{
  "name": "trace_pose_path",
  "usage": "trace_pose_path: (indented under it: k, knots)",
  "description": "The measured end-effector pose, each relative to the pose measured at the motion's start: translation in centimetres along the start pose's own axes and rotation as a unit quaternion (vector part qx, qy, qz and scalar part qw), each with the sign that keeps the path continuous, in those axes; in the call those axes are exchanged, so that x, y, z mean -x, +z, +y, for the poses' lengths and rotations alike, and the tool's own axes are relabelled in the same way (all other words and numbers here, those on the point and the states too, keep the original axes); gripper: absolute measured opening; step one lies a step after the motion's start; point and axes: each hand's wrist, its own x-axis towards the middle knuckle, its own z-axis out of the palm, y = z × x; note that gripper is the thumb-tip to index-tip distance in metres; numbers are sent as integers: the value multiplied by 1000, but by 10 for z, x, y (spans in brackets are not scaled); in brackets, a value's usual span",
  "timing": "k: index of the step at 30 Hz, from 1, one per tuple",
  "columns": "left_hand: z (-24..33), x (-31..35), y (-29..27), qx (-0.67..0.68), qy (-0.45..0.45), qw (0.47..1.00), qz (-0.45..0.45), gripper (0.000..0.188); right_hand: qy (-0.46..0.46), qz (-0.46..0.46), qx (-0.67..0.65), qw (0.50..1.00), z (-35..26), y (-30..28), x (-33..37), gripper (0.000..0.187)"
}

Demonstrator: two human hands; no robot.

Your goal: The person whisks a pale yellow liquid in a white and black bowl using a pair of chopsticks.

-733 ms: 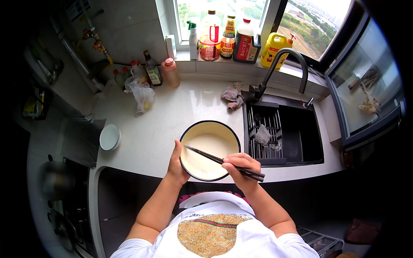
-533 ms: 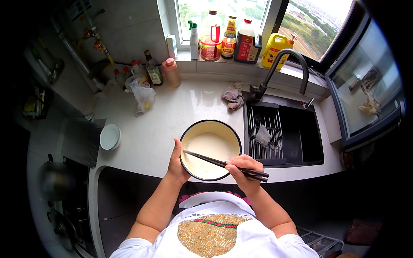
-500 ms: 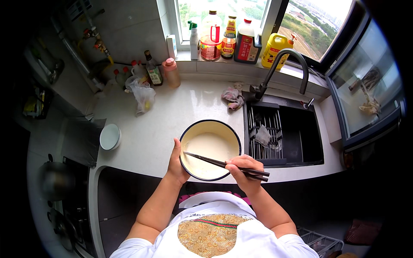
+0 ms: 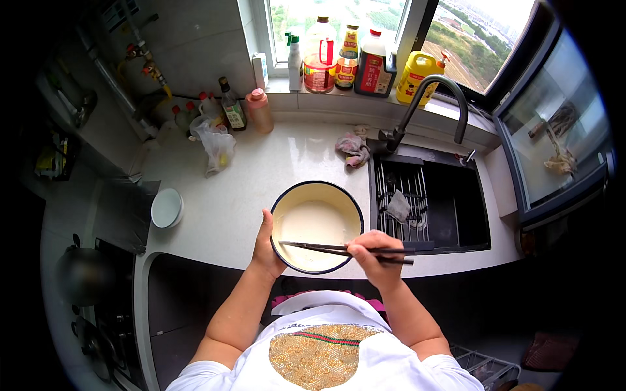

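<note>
A cream bowl with a dark blue rim (image 4: 317, 183) stands near the counter's front edge, with a pale, smooth batter-like liquid (image 4: 317, 225) inside. My left hand (image 4: 266, 251) grips the bowl's left side, thumb up along the outer wall and the fingers hidden beneath it. Dark chopsticks (image 4: 319, 247) are pinched in my right hand (image 4: 378, 255) over the bowl's right front rim. Their tips reach into the liquid near the left inner wall, and their back ends point right, beyond the hand.
To the right is a black sink (image 4: 466, 208) with a metal rack (image 4: 385, 228) and a curved faucet (image 4: 445, 79). A white bowl (image 4: 167, 208) sits at the left. Bottles, a plastic bag (image 4: 215, 143) and a crumpled cloth (image 4: 354, 148) stand or lie toward the back.
My right hand has shifted slightly up and right, and the chopsticks now lie flatter across the bowl. The bowl has moved a little to the left with my left hand.
</note>
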Motion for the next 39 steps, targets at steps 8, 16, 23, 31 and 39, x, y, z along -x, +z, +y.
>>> trace_pose_path:
  k: [8,16,23,31,39]
  knots:
    - [-7,-3,-1,-4,-1,1000,7,75,-84,118,145,979,13,4,-16,7]
    - [-4,0,-2,1,0,1000,8,70,47,-1,-24,999,19,-8,0,6]
    - [-8,-4,-2,11,-5,1000,17,68,-94,90,135,982,24,6,-8,8]
    - [-5,-3,-8,4,1,999,36,69,-14,-48,64,997,13,4,-4,6]
    - [-5,-3,-6,5,5,1000,28,68,-54,70,128,988,30,2,-9,5]
